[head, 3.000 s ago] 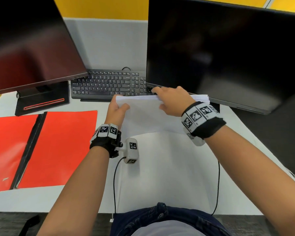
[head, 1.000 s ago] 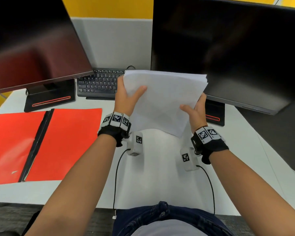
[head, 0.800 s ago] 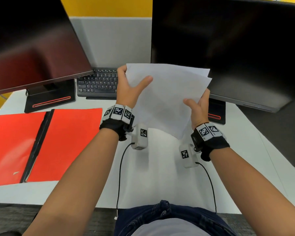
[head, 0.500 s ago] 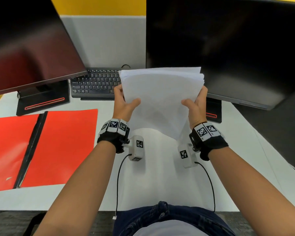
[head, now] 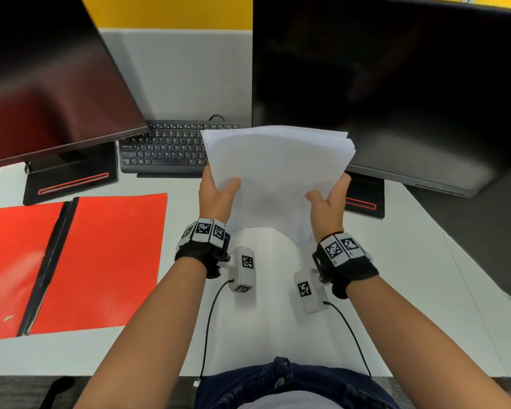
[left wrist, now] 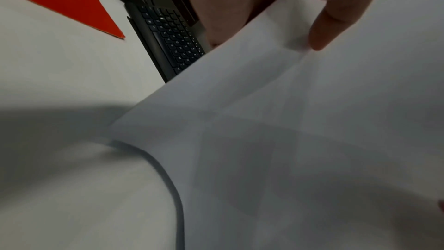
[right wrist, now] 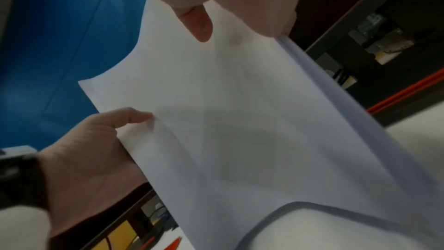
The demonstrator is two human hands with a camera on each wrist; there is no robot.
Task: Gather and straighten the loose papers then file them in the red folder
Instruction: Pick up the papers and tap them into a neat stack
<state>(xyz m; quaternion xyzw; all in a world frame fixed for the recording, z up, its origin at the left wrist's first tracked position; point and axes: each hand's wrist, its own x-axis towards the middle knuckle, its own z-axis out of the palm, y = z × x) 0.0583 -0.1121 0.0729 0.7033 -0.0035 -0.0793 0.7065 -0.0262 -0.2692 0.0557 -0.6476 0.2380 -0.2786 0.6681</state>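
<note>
A stack of white papers [head: 278,169] stands upright on its bottom edge on the desk in front of me, bowed toward me. My left hand [head: 217,193] grips its left side, thumb on the front face. My right hand [head: 329,199] grips the right side the same way. In the left wrist view the papers [left wrist: 300,130] fill the frame under my thumb. In the right wrist view the papers [right wrist: 240,121] show a thick right edge, with my left hand [right wrist: 96,149] on the far side. The red folder [head: 95,261] lies open and flat at the left.
Two dark monitors [head: 396,84] tilt over the back of the white desk [head: 425,290], each on a black base [head: 71,178]. A black keyboard [head: 165,149] sits between them, just behind the papers. Wrist camera cables [head: 210,314] trail toward my lap.
The papers went from lying flat under my hands to being held upright. Over the last second both hands slid down the sides and the sheets' top edges came closer into line.
</note>
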